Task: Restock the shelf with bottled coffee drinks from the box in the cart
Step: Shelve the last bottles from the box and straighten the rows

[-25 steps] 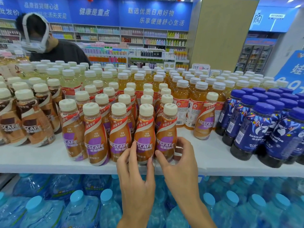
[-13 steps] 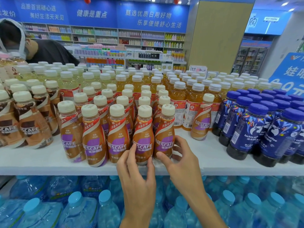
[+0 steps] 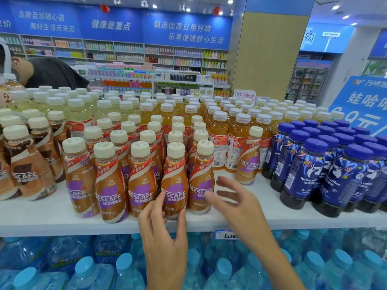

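At the shelf's (image 3: 62, 223) front edge, the left hand (image 3: 165, 233) grips a Nescafé bottle (image 3: 174, 181) at its base; the right hand (image 3: 236, 203) hovers just beside it, fingers spread.

Two bare hands and forearms, seen from the head camera.
The left hand (image 3: 165, 233) and the right hand (image 3: 236, 206) are bare, with long, slender fingers. Knuckle creases and faint tendon lines show on the back of the left hand. The right hand is blurred, so its finer detail cannot be made out. The left forearm (image 3: 167, 277) and the right forearm (image 3: 278, 262) are bare from the wrist down to the lower edge of the view.
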